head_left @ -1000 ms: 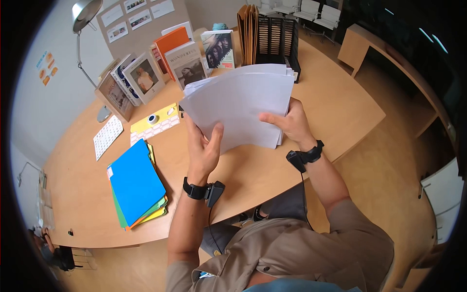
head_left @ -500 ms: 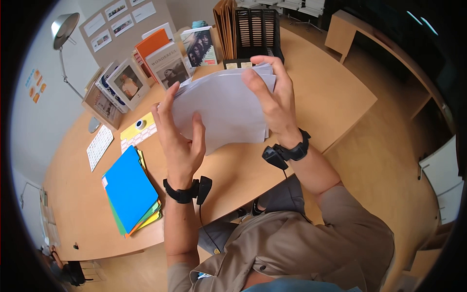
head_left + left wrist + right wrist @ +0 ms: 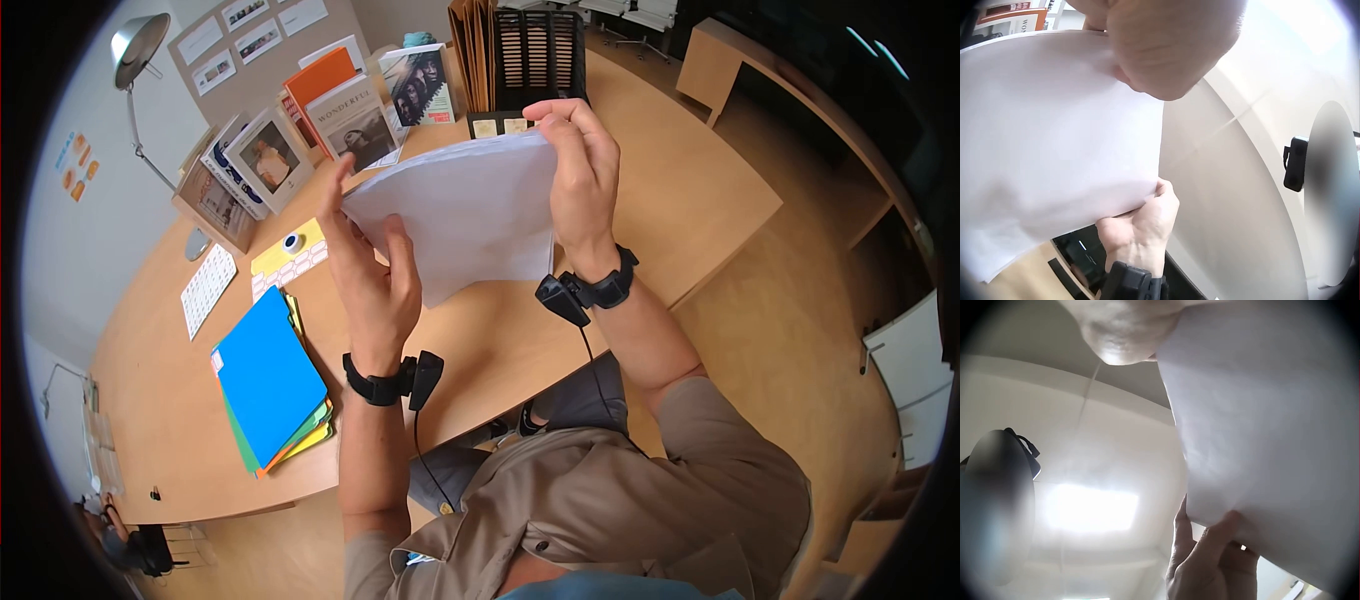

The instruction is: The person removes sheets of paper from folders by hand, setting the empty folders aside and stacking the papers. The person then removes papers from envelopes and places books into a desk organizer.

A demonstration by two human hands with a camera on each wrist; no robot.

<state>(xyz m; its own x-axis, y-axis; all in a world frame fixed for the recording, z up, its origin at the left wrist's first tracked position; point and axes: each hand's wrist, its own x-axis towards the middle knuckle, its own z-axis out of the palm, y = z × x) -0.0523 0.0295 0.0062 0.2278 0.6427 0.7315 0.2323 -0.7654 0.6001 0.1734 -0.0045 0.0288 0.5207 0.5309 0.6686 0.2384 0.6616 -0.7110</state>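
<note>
A stack of white paper sheets (image 3: 470, 220) stands upright and slightly bowed above the table, its edges nearly flush. My left hand (image 3: 375, 295) grips the stack's left side, thumb on the near face and other fingers behind. In the right wrist view, the left hand (image 3: 1210, 565) has its index finger raised along the paper's edge. My right hand (image 3: 585, 200) holds the upper right corner, fingers bent over the edge. The left wrist view shows the right hand (image 3: 1141, 228) at the far side of the sheets (image 3: 1066, 131).
Coloured folders (image 3: 270, 380), a blue one on top, lie left of my left arm. Beyond them are a white keyboard (image 3: 209, 291) and a yellow card (image 3: 285, 262). Standing books (image 3: 355, 125) and a black file rack (image 3: 540, 60) line the back. A lamp (image 3: 140, 50) rises at left.
My right hand has gone from the stack's right side up to its top corner. Sheets that stuck out unevenly along the top now line up closely. My left hand has shifted slightly left.
</note>
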